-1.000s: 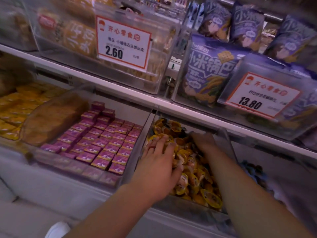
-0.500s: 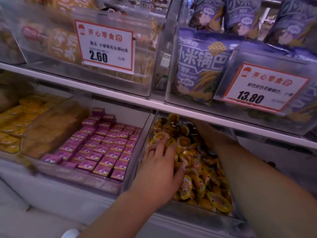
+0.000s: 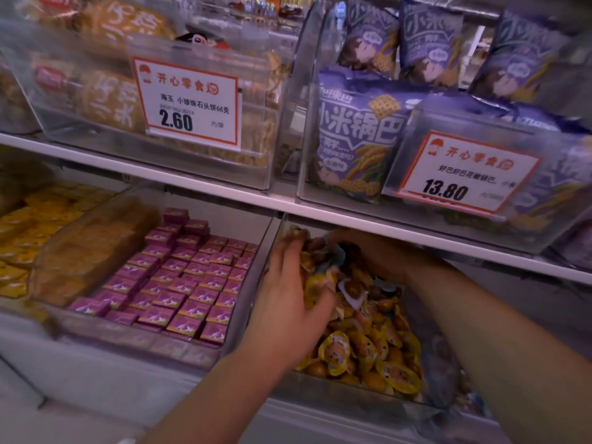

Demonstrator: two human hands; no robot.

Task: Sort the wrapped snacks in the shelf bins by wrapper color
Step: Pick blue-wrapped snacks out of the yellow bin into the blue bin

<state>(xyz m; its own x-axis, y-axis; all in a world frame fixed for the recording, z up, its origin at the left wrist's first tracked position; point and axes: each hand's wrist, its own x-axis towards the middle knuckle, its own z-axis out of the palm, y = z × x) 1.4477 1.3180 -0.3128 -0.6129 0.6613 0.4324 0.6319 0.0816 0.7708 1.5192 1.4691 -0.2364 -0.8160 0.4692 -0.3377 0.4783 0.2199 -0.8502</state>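
A clear bin (image 3: 323,390) on the lower shelf holds a heap of small yellow-and-orange wrapped snacks (image 3: 362,350). My left hand (image 3: 288,302) lies on the left side of the heap, fingers stretched toward the back and thumb pressing on yellow wrappers. Deep at the back of the bin, just under the shelf board, my right hand (image 3: 371,251) curls its fingers around a blue-wrapped snack (image 3: 340,254). That area is blurred. A few pale wrappers show in the middle of the heap.
Left of this bin is a bin of purple boxed snacks (image 3: 179,283), then yellow packets (image 3: 19,225). The white shelf board (image 3: 224,195) hangs low over the bins. Above it stand purple snack bags (image 3: 355,133), biscuit packs and two price tags (image 3: 189,100).
Both hands have pushed further back into the bin. The right hand has closed around a blue wrapper at the back, and the heap has been stirred. The camera has moved closer.
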